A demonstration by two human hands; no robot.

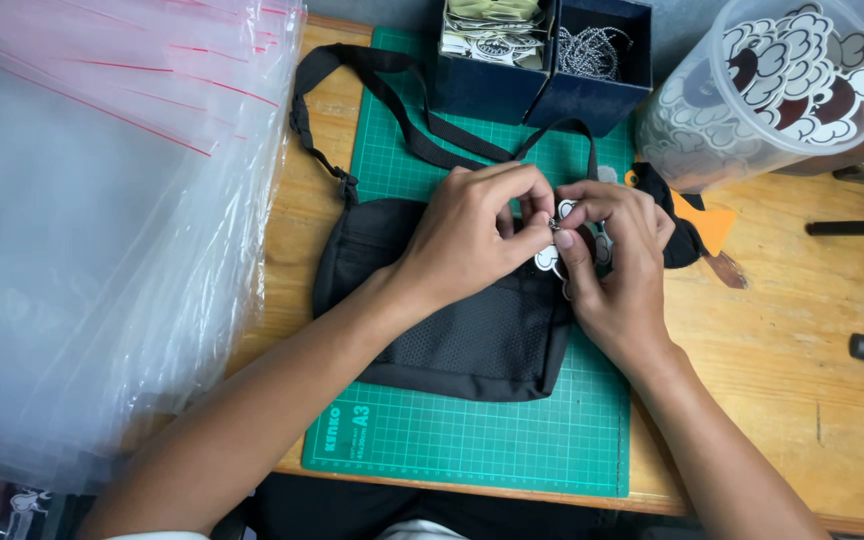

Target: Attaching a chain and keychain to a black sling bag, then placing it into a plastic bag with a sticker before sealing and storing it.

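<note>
Two bare hands meet over a black fabric sling bag [452, 330] lying on a green gridded cutting mat [472, 440] on the wooden worktop [792, 350]. The left hand [472, 240] and right hand [617, 265] both pinch a small white-and-black cartoon-shaped charm [552, 255] at the bag's far right corner; each grip is clenched on the charm and its tiny metal fastener, details of which are too small to tell. Good practice, as judged: steady the bag flat, keep fingertips close to the fastener. Far side: dark blue divided box [542, 80] of chains and tags. Left: stacked clear zip bags [102, 250]. Right: clear tub [762, 90] of charms.
</note>
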